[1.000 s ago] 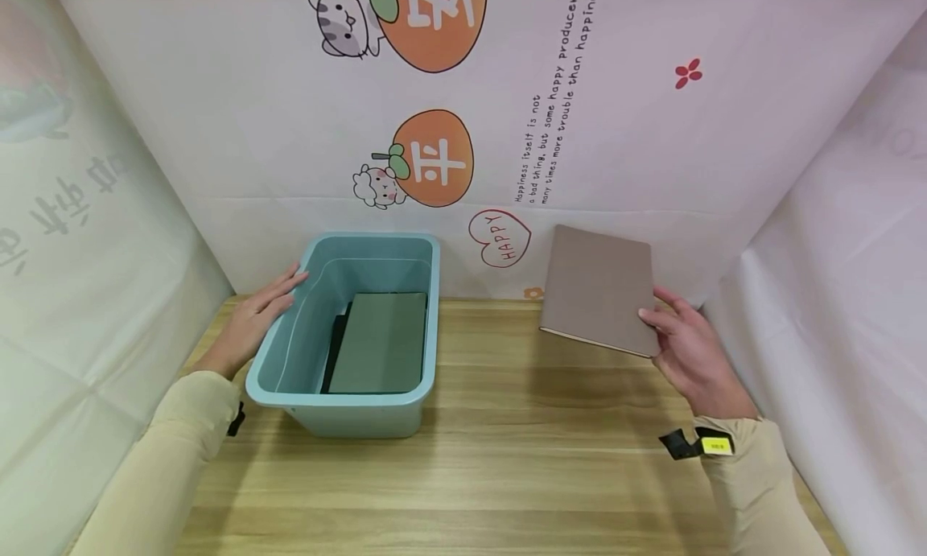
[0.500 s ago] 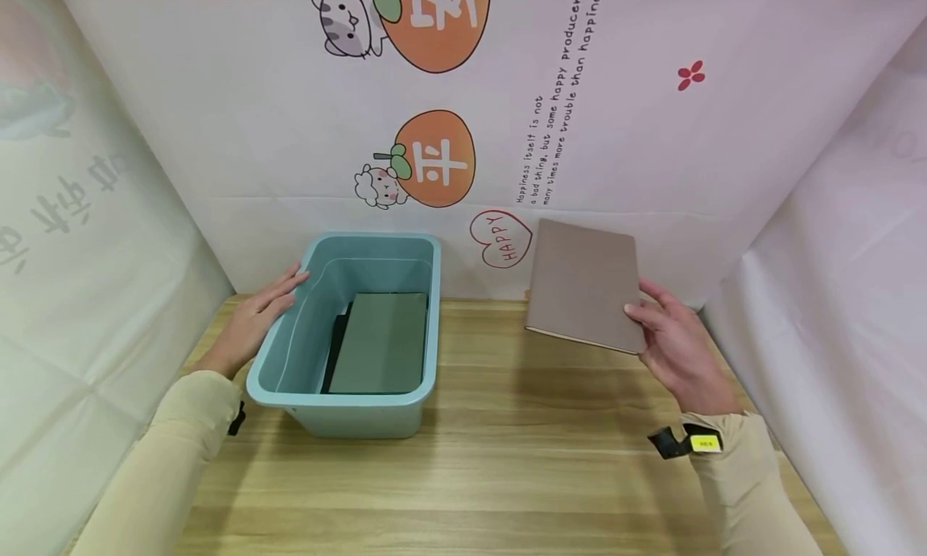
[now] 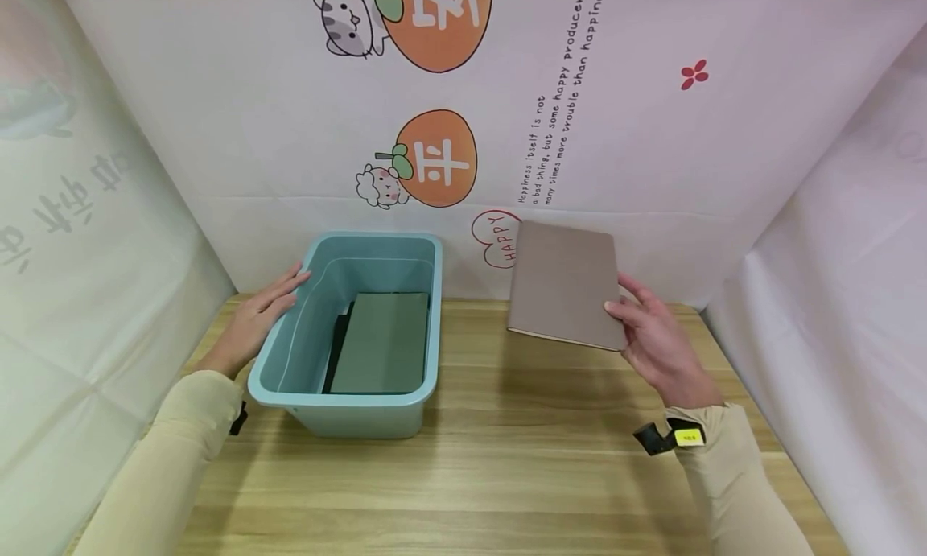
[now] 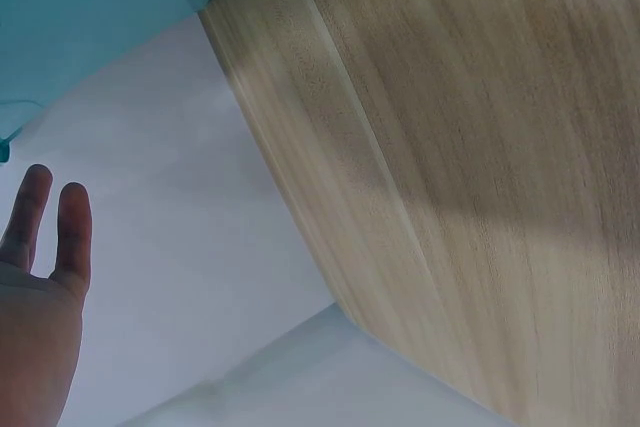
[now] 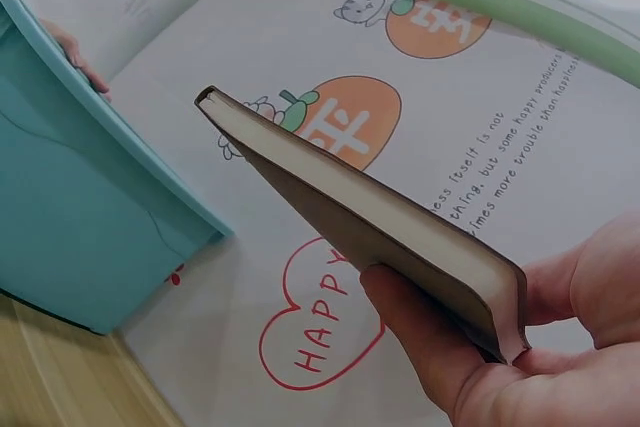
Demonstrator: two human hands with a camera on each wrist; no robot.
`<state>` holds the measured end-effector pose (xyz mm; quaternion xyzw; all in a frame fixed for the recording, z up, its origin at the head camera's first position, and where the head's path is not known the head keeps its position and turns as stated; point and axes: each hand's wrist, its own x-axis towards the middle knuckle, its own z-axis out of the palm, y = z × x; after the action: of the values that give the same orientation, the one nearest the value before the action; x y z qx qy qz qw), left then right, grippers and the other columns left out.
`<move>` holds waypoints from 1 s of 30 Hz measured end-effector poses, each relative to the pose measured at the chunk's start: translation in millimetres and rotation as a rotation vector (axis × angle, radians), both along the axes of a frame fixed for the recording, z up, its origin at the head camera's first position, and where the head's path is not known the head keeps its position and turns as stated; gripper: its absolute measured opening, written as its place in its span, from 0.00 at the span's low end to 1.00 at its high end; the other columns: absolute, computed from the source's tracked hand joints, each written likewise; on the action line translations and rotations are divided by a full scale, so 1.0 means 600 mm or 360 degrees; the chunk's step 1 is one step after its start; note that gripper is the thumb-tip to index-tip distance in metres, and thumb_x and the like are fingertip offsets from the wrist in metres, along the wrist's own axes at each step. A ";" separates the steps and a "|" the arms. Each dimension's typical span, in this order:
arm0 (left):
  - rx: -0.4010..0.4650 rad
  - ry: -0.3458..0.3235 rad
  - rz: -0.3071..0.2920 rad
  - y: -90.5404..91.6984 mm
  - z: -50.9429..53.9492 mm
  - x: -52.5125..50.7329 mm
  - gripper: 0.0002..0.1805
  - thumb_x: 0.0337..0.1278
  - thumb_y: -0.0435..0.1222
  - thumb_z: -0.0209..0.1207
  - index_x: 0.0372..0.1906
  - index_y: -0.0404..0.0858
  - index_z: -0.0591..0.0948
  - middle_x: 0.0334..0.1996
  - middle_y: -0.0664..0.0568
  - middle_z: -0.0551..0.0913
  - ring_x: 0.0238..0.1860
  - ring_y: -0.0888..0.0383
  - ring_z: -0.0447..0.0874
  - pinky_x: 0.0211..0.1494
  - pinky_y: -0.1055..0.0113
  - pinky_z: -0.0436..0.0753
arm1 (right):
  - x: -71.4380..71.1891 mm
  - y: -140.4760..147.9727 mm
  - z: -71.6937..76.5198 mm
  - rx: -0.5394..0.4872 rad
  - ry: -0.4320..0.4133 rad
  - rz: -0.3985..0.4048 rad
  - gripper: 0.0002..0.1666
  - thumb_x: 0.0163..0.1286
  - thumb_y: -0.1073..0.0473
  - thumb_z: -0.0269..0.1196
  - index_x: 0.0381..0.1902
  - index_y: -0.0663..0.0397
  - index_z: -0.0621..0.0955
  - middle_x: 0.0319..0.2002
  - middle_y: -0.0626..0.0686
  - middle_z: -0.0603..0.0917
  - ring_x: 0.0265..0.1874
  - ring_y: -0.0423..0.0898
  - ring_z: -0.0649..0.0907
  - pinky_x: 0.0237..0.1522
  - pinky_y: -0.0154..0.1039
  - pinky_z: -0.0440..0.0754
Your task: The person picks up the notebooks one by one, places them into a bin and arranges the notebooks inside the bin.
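A taupe notebook (image 3: 565,286) hangs above the table, its cover facing the head camera. My right hand (image 3: 662,343) pinches its right edge, thumb on the cover and fingers behind. In the right wrist view the notebook (image 5: 380,207) shows its page edges, gripped near one corner. To the left stands a blue plastic bin (image 3: 358,415). Inside it lie a grey-green book (image 3: 384,343) and a black item (image 3: 335,351) partly hidden beneath it. My left hand (image 3: 257,319) rests with extended fingers on the bin's left rim. The left wrist view shows the left hand (image 4: 45,297) with straight fingers.
The wooden table (image 3: 478,475) runs up to a printed white cloth (image 3: 615,137) at the back. White cloth walls (image 3: 833,298) flank both sides. A band with a yellow label (image 3: 688,437) sits on the right wrist.
My right hand has moved left with the notebook, closer to the bin; the notebook now partly covers the red heart print. The left hand and bin have stayed in place.
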<state>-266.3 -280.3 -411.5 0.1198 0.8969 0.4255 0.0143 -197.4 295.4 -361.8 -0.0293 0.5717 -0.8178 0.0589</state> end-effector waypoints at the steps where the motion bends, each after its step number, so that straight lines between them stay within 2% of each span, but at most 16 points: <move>1: 0.0003 0.0001 -0.0001 0.000 0.000 0.000 0.27 0.80 0.58 0.41 0.78 0.69 0.61 0.81 0.74 0.46 0.85 0.51 0.41 0.80 0.31 0.49 | -0.001 -0.003 0.000 0.0011 0.0002 0.0006 0.41 0.78 0.67 0.56 0.81 0.50 0.50 0.50 0.44 0.85 0.45 0.38 0.88 0.42 0.34 0.89; 8: 0.0011 0.0001 0.0004 0.001 0.000 0.000 0.26 0.79 0.58 0.41 0.77 0.69 0.61 0.79 0.80 0.47 0.85 0.52 0.42 0.80 0.31 0.49 | -0.007 -0.020 0.002 0.0030 -0.0023 0.0031 0.45 0.78 0.66 0.56 0.83 0.49 0.47 0.50 0.44 0.83 0.46 0.37 0.87 0.42 0.34 0.88; 15: 0.0010 -0.0024 0.0010 -0.001 -0.002 -0.001 0.26 0.80 0.57 0.41 0.78 0.69 0.60 0.79 0.80 0.46 0.85 0.52 0.40 0.80 0.31 0.48 | -0.012 -0.039 0.009 0.0064 -0.0043 0.0062 0.45 0.79 0.66 0.56 0.83 0.48 0.46 0.51 0.45 0.82 0.46 0.37 0.87 0.43 0.33 0.88; 22: 0.0010 -0.0015 0.0009 -0.001 -0.004 -0.001 0.26 0.78 0.60 0.41 0.76 0.73 0.61 0.78 0.84 0.47 0.85 0.54 0.41 0.80 0.31 0.49 | -0.016 -0.050 0.019 0.0154 -0.0061 0.0096 0.45 0.79 0.63 0.56 0.83 0.46 0.46 0.54 0.45 0.79 0.48 0.37 0.86 0.46 0.33 0.88; 30: 0.0024 -0.0028 0.0008 -0.002 0.000 -0.002 0.26 0.78 0.60 0.42 0.76 0.71 0.62 0.80 0.78 0.47 0.85 0.54 0.41 0.80 0.31 0.49 | -0.023 -0.070 0.030 0.0155 -0.0096 0.0106 0.44 0.79 0.64 0.56 0.83 0.45 0.47 0.54 0.46 0.78 0.47 0.38 0.87 0.46 0.34 0.88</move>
<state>-267.2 -281.7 -411.7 0.1140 0.8938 0.4333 0.0201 -211.2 253.3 -343.9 -0.0208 0.6075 -0.7872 0.1046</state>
